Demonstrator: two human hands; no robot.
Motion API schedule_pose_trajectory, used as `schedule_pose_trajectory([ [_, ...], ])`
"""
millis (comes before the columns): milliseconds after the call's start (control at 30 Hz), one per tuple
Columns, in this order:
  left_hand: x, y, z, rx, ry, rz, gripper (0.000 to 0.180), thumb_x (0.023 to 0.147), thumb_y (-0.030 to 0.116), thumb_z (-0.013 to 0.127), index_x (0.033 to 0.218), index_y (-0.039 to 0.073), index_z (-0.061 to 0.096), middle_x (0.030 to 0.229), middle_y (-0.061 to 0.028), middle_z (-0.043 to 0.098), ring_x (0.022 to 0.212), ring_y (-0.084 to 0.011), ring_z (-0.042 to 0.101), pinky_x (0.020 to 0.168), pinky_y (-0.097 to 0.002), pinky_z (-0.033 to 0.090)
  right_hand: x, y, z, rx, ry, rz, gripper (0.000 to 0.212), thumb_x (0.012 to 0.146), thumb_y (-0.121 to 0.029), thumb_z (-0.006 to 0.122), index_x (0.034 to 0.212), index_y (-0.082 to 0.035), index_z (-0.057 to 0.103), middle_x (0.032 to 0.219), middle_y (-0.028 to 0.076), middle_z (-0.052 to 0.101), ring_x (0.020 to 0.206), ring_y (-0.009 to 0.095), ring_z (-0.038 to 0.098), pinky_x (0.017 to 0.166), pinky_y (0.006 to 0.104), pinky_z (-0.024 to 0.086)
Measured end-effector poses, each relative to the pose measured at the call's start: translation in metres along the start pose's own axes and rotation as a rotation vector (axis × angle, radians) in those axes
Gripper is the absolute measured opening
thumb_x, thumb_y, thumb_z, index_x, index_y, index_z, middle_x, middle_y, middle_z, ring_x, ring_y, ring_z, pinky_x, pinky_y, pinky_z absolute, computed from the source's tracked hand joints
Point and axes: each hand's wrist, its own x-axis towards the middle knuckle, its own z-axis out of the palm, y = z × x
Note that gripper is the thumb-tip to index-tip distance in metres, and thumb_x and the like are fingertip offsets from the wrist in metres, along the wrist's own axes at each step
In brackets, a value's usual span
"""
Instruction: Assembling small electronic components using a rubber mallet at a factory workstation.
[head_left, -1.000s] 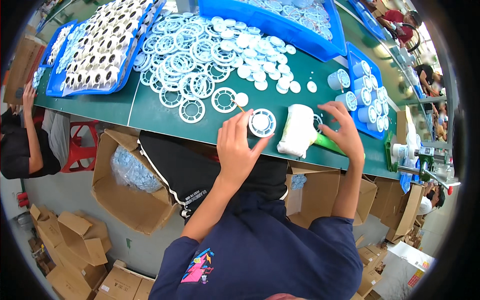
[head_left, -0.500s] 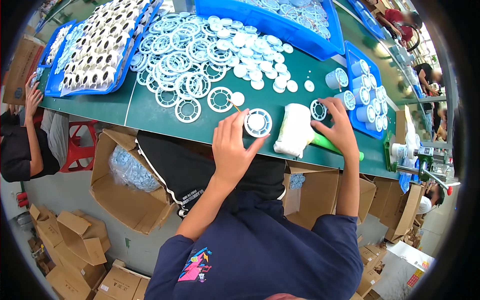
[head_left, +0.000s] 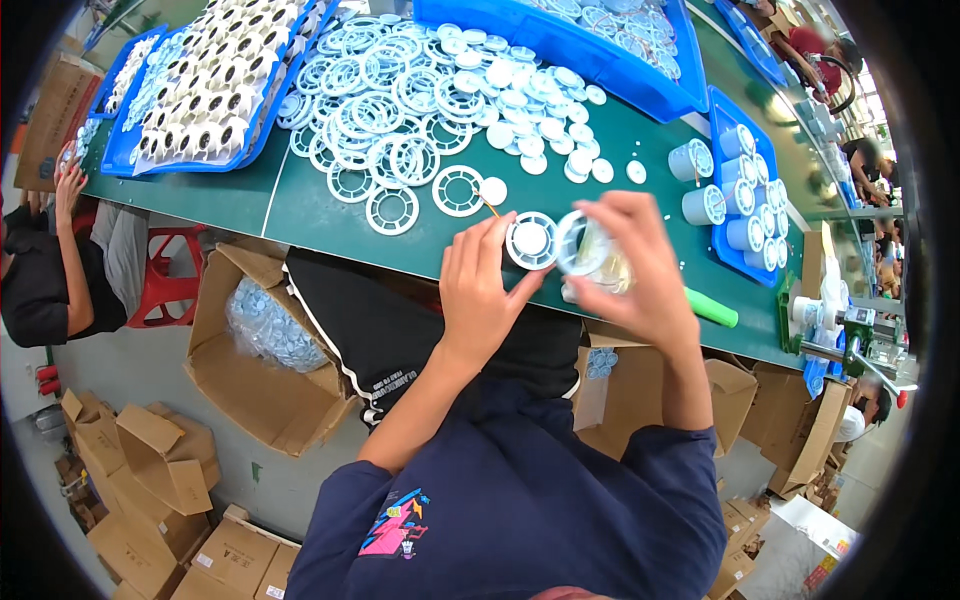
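Note:
My left hand grips a white slotted disc between thumb and fingers, with a smaller round white piece at its centre. A thin orange wire sticks out by the fingertips. Just to the right, my right hand, smeared by motion, pinches a pale ring close beside the disc. Behind that hand a white wrapped bundle shows only in part. A bright green tube lies on the table to its right.
Pale slotted rings and small round discs are heaped beyond my hands. A large blue bin stands behind them. At right is a blue tray of pale cups; at left, a tray of white parts. A co-worker's hand shows far left.
My right hand has lifted the ring from the table and carried it left, over the white bundle, to the disc. My left hand still holds the disc. The view has shifted slightly.

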Motion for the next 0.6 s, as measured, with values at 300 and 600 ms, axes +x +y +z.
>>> schedule_pose_trajectory([
  [300, -0.001, 0.0, 0.003, 0.002, 0.032, 0.008, 0.074, 0.069, 0.014, 0.091, 0.134, 0.002, 0.059, 0.124, -0.0153, 0.065, 0.11, -0.0358, 0.064, 0.086, -0.0444, 0.05, 0.028, 0.0, 0.023, 0.035, -0.183, -0.043, 0.063, 0.077, -0.014, 0.085, 0.135, -0.001, 0.063, 0.125, 0.015, 0.055, 0.113, 0.033, 0.058, 0.088, 0.0403, 0.056],
  [600, 0.001, 0.0, 0.002, -0.028, 0.023, 0.008, 0.071, 0.069, 0.015, 0.09, 0.133, 0.002, 0.061, 0.123, -0.0144, 0.067, 0.109, -0.0358, 0.065, 0.088, -0.0443, 0.051, 0.021, 0.002, 0.025, 0.099, -0.158, 0.039, 0.064, 0.079, -0.015, 0.085, 0.138, -0.003, 0.063, 0.126, 0.014, 0.056, 0.111, 0.032, 0.062, 0.09, 0.0394, 0.056],
])
